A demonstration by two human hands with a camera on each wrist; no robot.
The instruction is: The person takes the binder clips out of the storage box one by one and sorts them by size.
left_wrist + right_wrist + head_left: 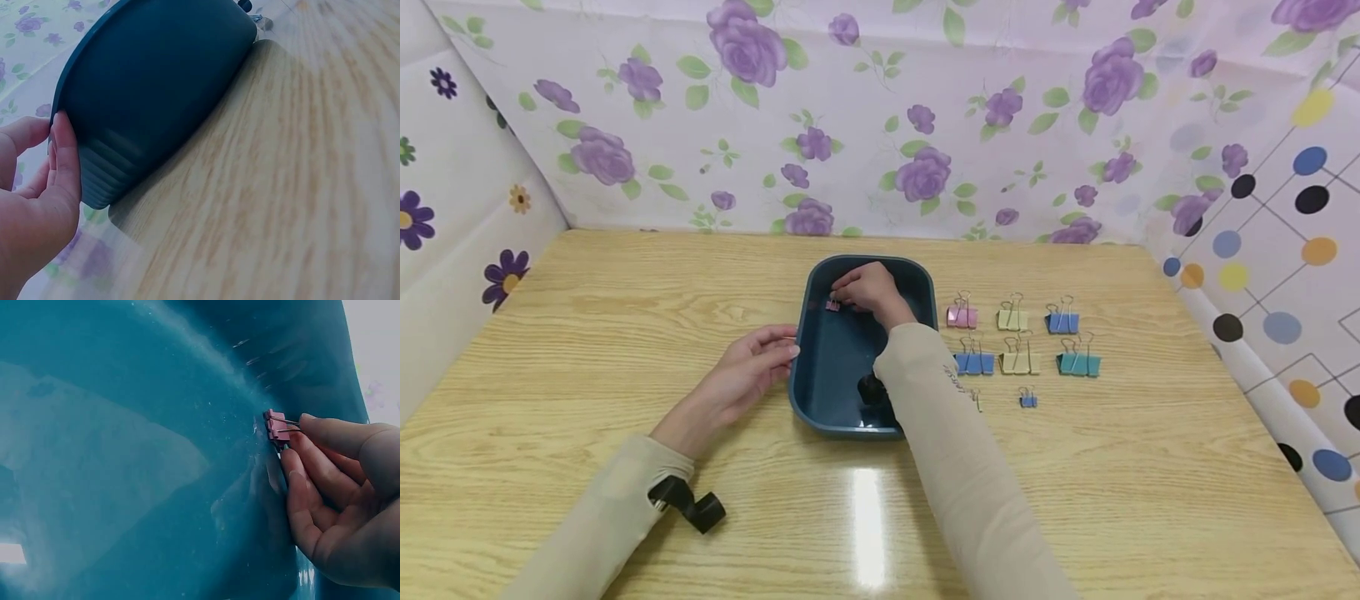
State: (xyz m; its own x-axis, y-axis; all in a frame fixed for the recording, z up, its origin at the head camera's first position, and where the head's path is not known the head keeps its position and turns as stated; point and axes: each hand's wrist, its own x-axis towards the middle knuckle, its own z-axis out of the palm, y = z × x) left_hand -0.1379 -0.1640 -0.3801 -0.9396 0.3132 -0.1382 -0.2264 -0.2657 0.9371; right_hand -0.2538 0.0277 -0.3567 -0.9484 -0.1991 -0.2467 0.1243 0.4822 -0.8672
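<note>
Fingertips [310, 428] of my right hand [868, 287] are pinching a small pink binder clip [275, 430] by its wire handles, thumb and forefinger closed on it, down inside the dark blue tub [820, 400]. From the right wrist view the clip sits right against the tub's inner wall (whether it actually touches the floor, I cannot tell), and from the head view it is in the tub's far left corner.

Over on the other side, my left hand [741, 375] rests with straight, relaxed fingers against the tub's left outer wall; the left wrist view shows the fingertips [62, 134] flat on the ribbed corner, gripping nothing.

Tub sits about mid-table [625, 283], a little toward the far edge. To its right I see clips laid out in rows: a pink clip [962, 314], a yellow clip [1012, 317] and a blue clip [1062, 320] farthest back, then a blue pair [974, 361], a yellow pair [1019, 360] and a teal pair [1078, 362] nearer me, and one small blue clip [1028, 400] nearest of all. A black strap [688, 502] lies by my left sleeve near the table's front edge.
</note>
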